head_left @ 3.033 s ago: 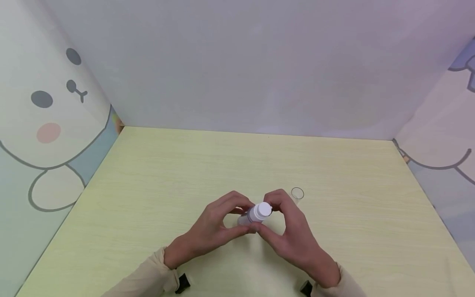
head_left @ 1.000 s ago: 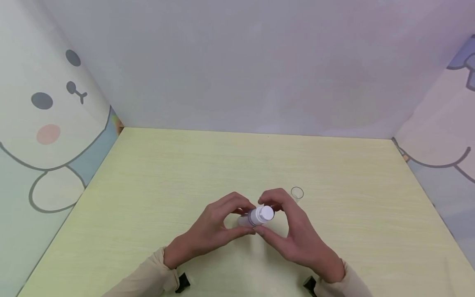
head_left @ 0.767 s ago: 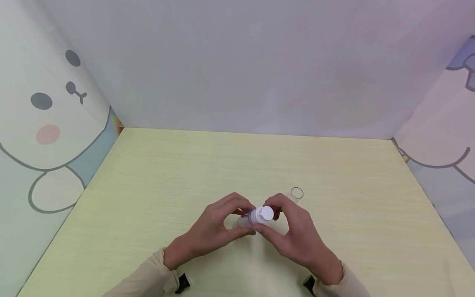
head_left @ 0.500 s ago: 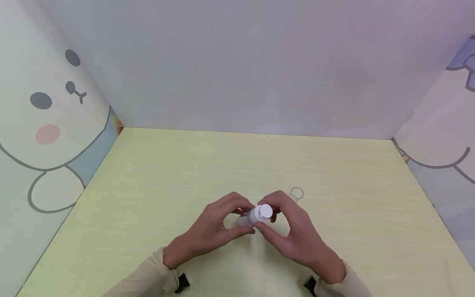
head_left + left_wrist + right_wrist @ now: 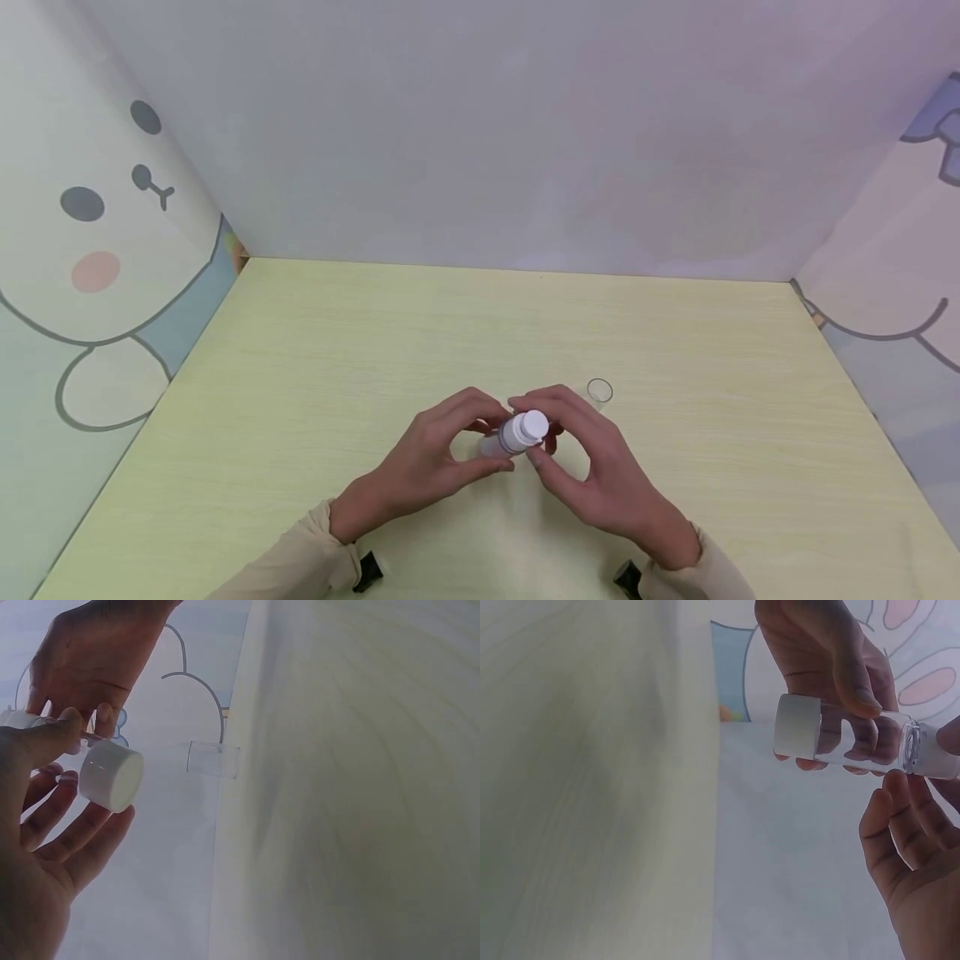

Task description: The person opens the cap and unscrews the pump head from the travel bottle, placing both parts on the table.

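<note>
A small pump bottle point(image 5: 493, 444) with a clear body, a white base point(image 5: 112, 776) and a white top point(image 5: 534, 426) is held tilted above the table, its top toward the right. My left hand point(image 5: 431, 454) grips it around the clear body, thumb on the near side, fingers on the far side. With thumb and fingertips, my right hand point(image 5: 603, 475) pinches at the white top. The thumb lies against that end in the right wrist view, the other fingers point(image 5: 889, 840) loosely bent below. Beyond my right hand, a clear cylindrical cap point(image 5: 212, 759) stands upright on the table.
The pale wooden table point(image 5: 360, 350) reaches back to a plain grey-white wall point(image 5: 480, 133). Side panels with cartoon animals, the left panel point(image 5: 90, 250) and the right panel point(image 5: 892, 250), border it. Black wrist-camera mounts point(image 5: 367, 572) show beside the sleeves.
My right fingers and thumb shift around the white top, the fingers now reaching farther over its far side. The bottle's tilt varies slightly. My left hand and the clear cap stay put.
</note>
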